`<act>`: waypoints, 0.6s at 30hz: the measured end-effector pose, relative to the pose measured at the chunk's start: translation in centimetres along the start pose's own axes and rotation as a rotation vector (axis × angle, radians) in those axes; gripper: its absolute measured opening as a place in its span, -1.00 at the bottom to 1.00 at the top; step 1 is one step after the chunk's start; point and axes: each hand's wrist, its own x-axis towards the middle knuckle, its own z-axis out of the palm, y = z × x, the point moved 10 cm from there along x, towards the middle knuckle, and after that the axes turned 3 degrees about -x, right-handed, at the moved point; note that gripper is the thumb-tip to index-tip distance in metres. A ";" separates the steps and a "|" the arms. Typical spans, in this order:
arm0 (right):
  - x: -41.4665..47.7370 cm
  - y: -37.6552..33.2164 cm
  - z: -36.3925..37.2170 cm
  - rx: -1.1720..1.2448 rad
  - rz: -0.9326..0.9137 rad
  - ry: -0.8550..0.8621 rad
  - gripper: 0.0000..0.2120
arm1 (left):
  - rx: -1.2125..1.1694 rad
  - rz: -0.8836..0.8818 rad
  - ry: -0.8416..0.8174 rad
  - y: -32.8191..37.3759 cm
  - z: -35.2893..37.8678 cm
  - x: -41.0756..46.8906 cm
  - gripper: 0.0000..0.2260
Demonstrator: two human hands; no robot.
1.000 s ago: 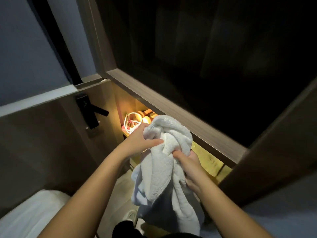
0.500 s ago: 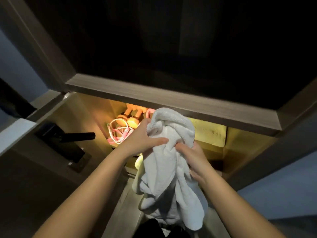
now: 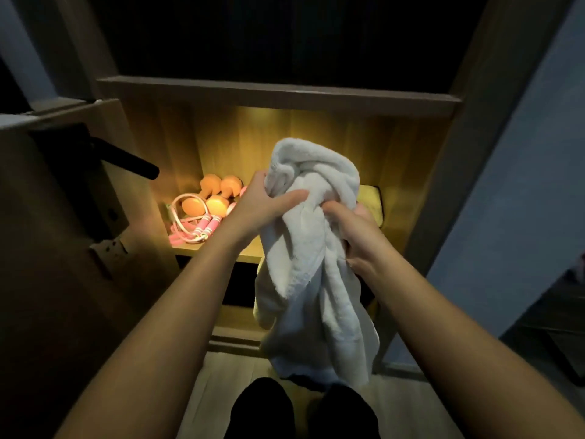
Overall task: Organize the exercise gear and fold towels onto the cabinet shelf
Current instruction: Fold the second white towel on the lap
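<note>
Dangling towel (image 3: 316, 248) before shelf edge (image 3: 188, 251)

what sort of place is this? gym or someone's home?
Probably a home, a bedroom or hallway closet rather than a gym: a lit wooden cabinet shelf holds orange dumbbells and a pink jump rope, and a door with a black lever handle stands at left.

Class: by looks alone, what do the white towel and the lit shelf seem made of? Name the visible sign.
Towel: probably terry cloth, matte and fluffy; it hangs in limp, fuzzy folds. Shelf: wood or wood-look board, smooth; faint grain lines show.
</note>
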 end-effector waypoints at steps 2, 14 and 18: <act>-3.0 -3.0 0.8 -0.023 -0.048 -0.019 -0.70 | -0.015 0.040 -0.001 3.6 -0.5 -2.5 -0.31; -14.5 -5.6 2.5 -0.024 0.037 -0.235 -0.78 | 0.079 0.093 -0.123 10.4 0.6 -11.9 -0.41; -14.6 7.2 -1.7 -0.054 0.279 -0.081 -0.78 | 0.102 -0.104 -0.165 -2.9 4.4 -13.5 -0.31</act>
